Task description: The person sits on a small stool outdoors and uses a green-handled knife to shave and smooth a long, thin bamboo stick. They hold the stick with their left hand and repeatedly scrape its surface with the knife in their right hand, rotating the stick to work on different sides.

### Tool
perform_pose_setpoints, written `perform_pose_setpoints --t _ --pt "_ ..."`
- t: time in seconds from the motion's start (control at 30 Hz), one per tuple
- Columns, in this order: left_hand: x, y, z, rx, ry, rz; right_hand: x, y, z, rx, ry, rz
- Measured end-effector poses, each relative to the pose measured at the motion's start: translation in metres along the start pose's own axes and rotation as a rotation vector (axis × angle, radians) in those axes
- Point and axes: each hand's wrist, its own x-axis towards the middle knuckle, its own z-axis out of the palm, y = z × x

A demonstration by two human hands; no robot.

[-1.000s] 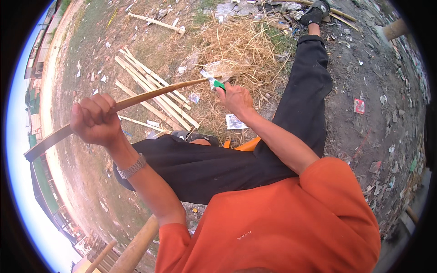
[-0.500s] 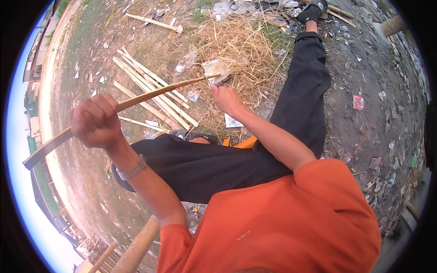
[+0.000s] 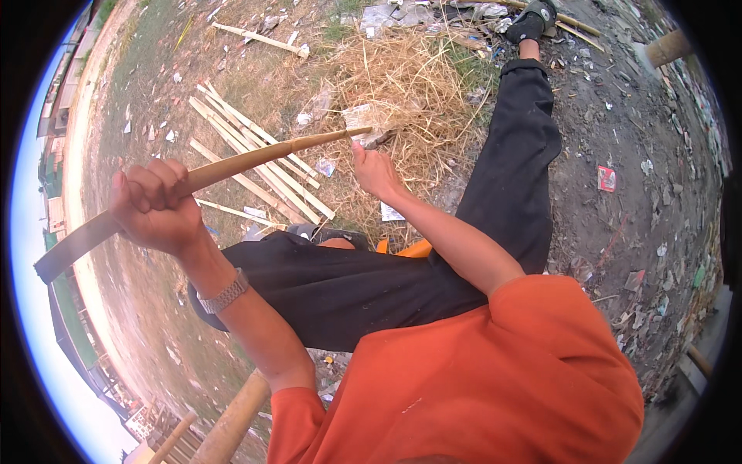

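A long bamboo strip runs from the left rim to the straw in the middle. My left hand, with a metal-banded watch on its wrist, is wrapped around the strip toward its near left part. At the strip's far, narrower end is my right hand, its fingers curled and the thumb up by the tip. What the right hand grips, if anything, is hidden. Beyond my left knee, several pale split bamboo strips lie in a loose pile on the ground, partly behind the held strip.
Straw shavings are heaped between my feet. A single bamboo piece lies farther off. Something orange shows by my thighs. Bamboo poles stand at lower left, and another pole at upper right. Litter covers the dark ground on the right.
The held strip has turned to show more of its broad face and moved slightly left. My left hand has shifted a little left with it; the right hand stays by the tip.
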Motion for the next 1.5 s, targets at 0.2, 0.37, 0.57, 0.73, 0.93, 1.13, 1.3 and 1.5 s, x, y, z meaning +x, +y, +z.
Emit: perform_pose_setpoints --t 0.2,0.37,0.57,0.73,0.93,1.13,1.3,1.5 --pt "-0.001 0.003 0.003 -0.012 -0.075 -0.025 0.007 0.009 -0.002 -0.026 -0.046 0.005" --pt "0.0 0.001 0.011 0.047 -0.016 -0.001 0.014 0.016 -0.013 -0.014 -0.121 0.161" --pt "-0.001 0.002 0.019 0.074 0.006 -0.002 0.02 0.042 0.006 -0.036 0.038 0.106" --pt "0.001 0.004 0.01 0.069 0.027 -0.006 0.021 0.028 0.001 -0.055 -0.054 0.087" --pt "0.005 0.002 0.016 0.115 0.08 0.014 0.044 0.056 0.011 -0.1 0.001 0.165" --pt "0.002 0.004 0.009 0.072 0.055 -0.032 0.041 0.055 0.013 -0.065 -0.026 0.251" --pt "0.002 0.002 0.013 0.118 0.094 0.01 0.06 0.058 -0.002 -0.261 -0.027 0.302" --pt "0.006 0.001 0.008 0.162 0.287 0.014 0.065 0.069 -0.012 -0.636 -0.045 0.124"
